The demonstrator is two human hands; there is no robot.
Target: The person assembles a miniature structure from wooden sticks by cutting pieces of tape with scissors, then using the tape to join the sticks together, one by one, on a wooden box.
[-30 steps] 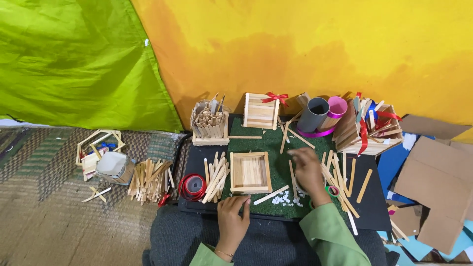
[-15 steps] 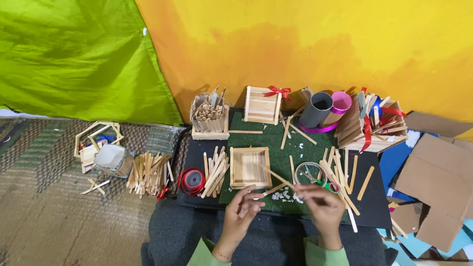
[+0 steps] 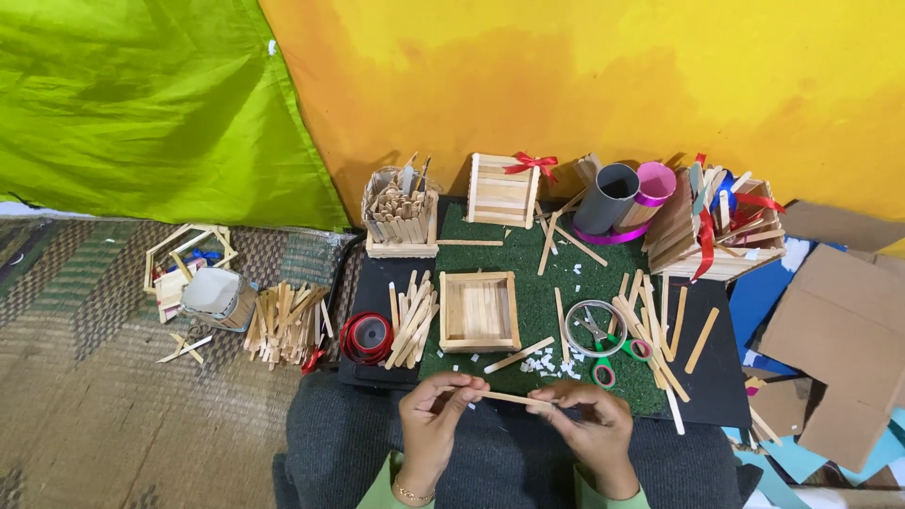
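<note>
Partly, perhaps, hands (image 3: 509,415) hiding stick (image 3: 514,399).

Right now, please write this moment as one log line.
left hand: holds wooden stick | right hand: holds same stick | wooden tray: on green mat

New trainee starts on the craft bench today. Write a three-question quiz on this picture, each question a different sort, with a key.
1. True or false: both hands hold one wooden stick between them.
2. Multiple choice: what lies inside the clear tape ring? A) a red ribbon spool B) the blades of the green-handled scissors C) a grey cup
3. Fill in: the square stick tray rests on the ______ mat.

Key
1. True: the left hand and the right hand pinch its two ends with their fingers.
2. B
3. green
</note>
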